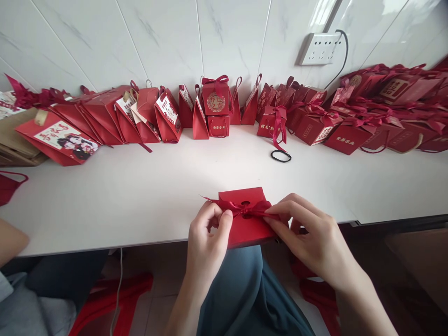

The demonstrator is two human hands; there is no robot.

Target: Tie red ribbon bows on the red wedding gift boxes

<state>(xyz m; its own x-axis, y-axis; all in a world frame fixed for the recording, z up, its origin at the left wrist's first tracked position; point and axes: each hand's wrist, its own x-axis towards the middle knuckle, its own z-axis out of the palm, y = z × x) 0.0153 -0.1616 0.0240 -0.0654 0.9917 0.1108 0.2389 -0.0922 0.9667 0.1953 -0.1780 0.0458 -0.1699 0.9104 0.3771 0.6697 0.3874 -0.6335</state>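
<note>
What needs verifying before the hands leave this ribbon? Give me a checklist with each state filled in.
1. Ribbon knotted in front of the red box: ok.
2. Left hand gripping ribbon on its side: ok.
3. Right hand gripping ribbon on the other side: ok.
4. Knot tight enough to hold: cannot tell.
5. Loops even: cannot tell, fingers cover parts.
6. Black loop clear of the red box: ok.
</note>
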